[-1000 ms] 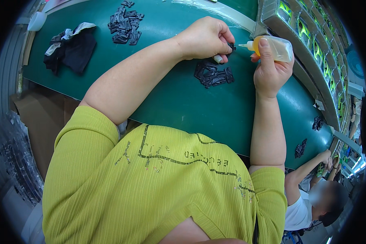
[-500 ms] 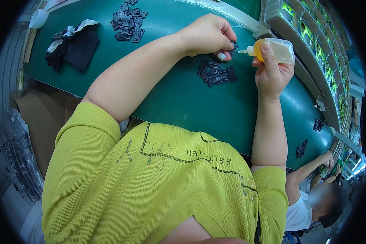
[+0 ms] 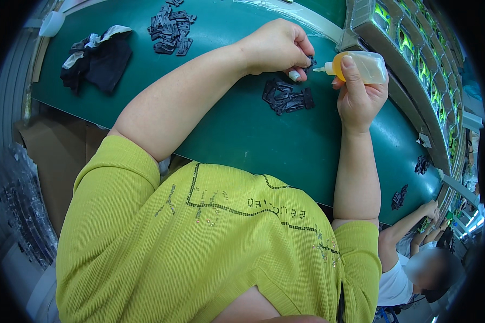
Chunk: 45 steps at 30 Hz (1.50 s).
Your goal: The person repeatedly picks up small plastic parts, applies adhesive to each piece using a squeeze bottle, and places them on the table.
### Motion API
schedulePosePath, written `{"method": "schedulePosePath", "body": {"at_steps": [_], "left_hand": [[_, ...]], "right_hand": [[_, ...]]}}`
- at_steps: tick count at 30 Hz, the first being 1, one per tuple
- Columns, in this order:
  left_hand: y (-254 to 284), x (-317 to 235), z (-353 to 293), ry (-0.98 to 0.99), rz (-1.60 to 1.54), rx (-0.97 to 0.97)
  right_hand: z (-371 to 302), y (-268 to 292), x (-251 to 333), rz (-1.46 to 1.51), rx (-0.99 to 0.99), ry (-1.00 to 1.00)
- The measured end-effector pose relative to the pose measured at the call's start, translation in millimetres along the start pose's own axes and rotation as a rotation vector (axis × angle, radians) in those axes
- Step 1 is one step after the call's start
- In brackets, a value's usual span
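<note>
Between the fingertips of my left hand (image 3: 279, 49) is a small black plastic part (image 3: 310, 63), mostly hidden by the fingers. My right hand (image 3: 361, 97) is wrapped round a squeeze bottle (image 3: 369, 67) of clear plastic with a yellow-orange collar. The bottle lies tipped on its side, its thin nozzle (image 3: 320, 69) pointing left at the black part, with a small gap between them. Just below my left hand, a loose pile of black plastic parts (image 3: 286, 97) rests on the green table (image 3: 242, 132).
A larger heap of black parts (image 3: 170, 29) lies far left, beside a dark cloth (image 3: 99, 62). Along the right runs a long divided box (image 3: 409, 70) holding green-yellow items. Two small black clusters (image 3: 399, 197) sit at the right, near a co-worker's arm (image 3: 407, 225).
The bottle and my right hand have shifted very slightly left. My left hand holds its place with the black part. The co-worker's arms have moved a little.
</note>
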<state>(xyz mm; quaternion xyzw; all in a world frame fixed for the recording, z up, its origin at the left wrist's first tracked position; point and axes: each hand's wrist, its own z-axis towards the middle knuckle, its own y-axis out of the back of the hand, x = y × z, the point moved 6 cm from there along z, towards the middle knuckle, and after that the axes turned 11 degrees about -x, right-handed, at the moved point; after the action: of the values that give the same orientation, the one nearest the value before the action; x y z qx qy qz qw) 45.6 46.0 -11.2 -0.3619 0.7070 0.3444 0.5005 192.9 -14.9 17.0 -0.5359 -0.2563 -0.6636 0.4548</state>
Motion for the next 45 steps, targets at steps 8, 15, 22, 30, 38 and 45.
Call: {"method": "schedulePosePath", "body": {"at_steps": [8,15,22,30,38,45], "left_hand": [[1.2,3.9,3.3,0.05,-0.125,0.027],[53.6,-11.0,31.6,-0.126,0.001,-0.414],[97.9,-23.4,72.0,-0.273,0.526,-0.707],[-19.5,-36.3,-36.6,-0.357,0.865,-0.035],[-30.3,-16.8,-34.1,-0.204,0.574,0.084],[5.2,-4.6,-11.4,-0.109,-0.284,-0.108]], "right_hand": [[21.0,19.4,-10.8,0.302,-0.135,-0.165],[12.9,17.9,-15.3,0.317,-0.152,-0.226],[19.2,16.3,-19.0,0.308,-0.099,-0.195],[22.6,20.1,-19.3,0.346,-0.122,-0.17],[21.5,26.3,-19.8,0.355,-0.139,-0.167],[19.2,25.5,-16.4,0.393,-0.173,-0.201]]}}
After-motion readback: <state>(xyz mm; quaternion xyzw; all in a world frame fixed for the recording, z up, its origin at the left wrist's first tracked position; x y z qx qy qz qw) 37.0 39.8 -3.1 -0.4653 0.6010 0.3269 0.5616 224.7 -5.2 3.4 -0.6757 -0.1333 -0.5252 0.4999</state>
